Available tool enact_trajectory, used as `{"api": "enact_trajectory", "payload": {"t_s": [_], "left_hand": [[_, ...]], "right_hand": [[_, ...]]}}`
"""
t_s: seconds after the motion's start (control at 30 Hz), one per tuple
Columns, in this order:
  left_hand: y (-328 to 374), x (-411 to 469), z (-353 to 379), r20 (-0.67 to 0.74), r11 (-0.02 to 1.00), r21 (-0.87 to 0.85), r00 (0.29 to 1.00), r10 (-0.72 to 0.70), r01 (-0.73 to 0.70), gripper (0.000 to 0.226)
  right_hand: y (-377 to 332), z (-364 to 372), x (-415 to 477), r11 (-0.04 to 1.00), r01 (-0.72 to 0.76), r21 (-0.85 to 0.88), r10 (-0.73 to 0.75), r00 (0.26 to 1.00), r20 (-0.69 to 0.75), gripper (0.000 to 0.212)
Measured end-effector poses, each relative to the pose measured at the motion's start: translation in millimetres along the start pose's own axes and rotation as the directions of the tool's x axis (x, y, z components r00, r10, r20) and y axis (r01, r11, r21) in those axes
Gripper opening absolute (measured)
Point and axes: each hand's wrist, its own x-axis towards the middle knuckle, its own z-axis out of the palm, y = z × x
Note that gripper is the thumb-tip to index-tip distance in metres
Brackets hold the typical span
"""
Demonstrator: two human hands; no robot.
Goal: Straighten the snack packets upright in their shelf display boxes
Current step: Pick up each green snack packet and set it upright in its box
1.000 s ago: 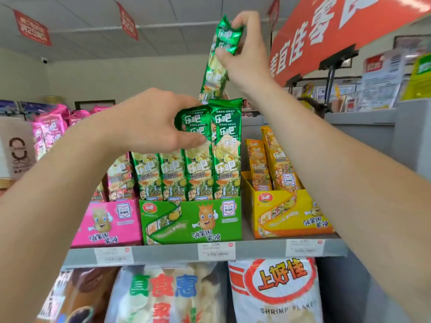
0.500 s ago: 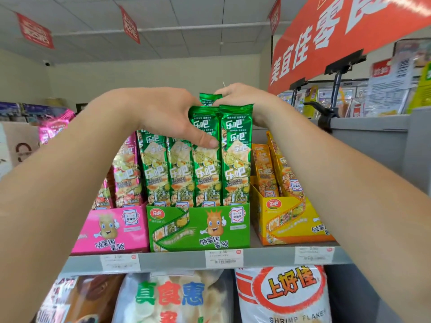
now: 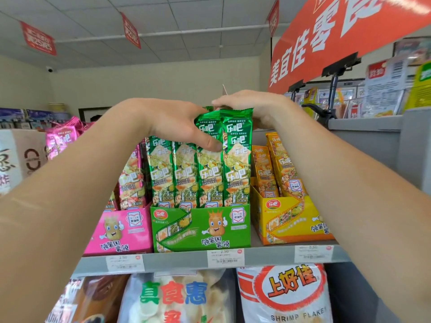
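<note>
Left hand [image 3: 177, 127] pinching upright green packets [image 3: 235, 159] in green box [image 3: 200, 229], right hand [image 3: 251, 106] atop them, its grip hidden

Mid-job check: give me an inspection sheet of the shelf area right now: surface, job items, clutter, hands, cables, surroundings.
Surface: grey shelf carries three display boxes; price tags along its front edge.
Job's things: green packets upright in the green box, the two rightmost standing higher; yellow packets lean in the yellow box; pink packets in the pink box, partly hidden by an arm.
Clutter: nothing seen.
Grippers: left hand grips the raised green packets, thumb on their front; right hand rests on the tops behind, its grip hidden.
Cables: nothing seen.
Surroundings: large snack bags on the shelf below; red banner overhead.
</note>
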Motion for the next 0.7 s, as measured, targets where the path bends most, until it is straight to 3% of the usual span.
{"api": "enact_trajectory", "payload": {"t_s": [0.1,0.17,0.23,0.4,0.47,0.57,0.63,0.7], "left_hand": [[0,2,5,-0.026,0.999,0.037,1.000,0.001,0.000,0.050],[1,1,7,-0.051,0.999,0.049,0.999,0.009,-0.007,0.054],[4,-3,9,-0.089,0.997,0.074,0.996,-0.001,0.008,0.064],[4,-23,20,-0.377,0.949,0.295,0.926,0.007,0.113,0.094],[1,-35,32,-0.519,0.914,0.362,0.854,0.032,0.185,0.098],[-2,-49,52,-0.610,0.906,0.389,0.784,0.118,0.166,0.074],[-4,-53,58,-0.621,0.930,0.359,0.765,0.171,0.083,0.059],[-6,-55,55,-0.618,0.953,0.302,0.765,0.179,0.021,0.052]], "right_hand": [[-5,-5,-15,0.995,0.087,0.045,-0.087,0.996,-0.021,0.052],[-13,-7,-25,0.980,0.144,-0.137,-0.143,0.990,0.019,0.057],[-20,-4,-32,0.933,0.189,-0.307,-0.161,0.980,0.116,0.055],[-23,1,-42,0.891,0.190,-0.412,-0.135,0.978,0.157,0.042],[-21,0,-45,0.888,0.229,-0.400,-0.196,0.973,0.123,0.036],[-20,6,-53,0.886,0.375,-0.271,-0.407,0.911,-0.069,0.021],[-19,10,-61,0.852,0.471,-0.229,-0.517,0.825,-0.228,0.029],[-22,15,-70,0.813,0.520,-0.261,-0.579,0.764,-0.284,0.039]]}}
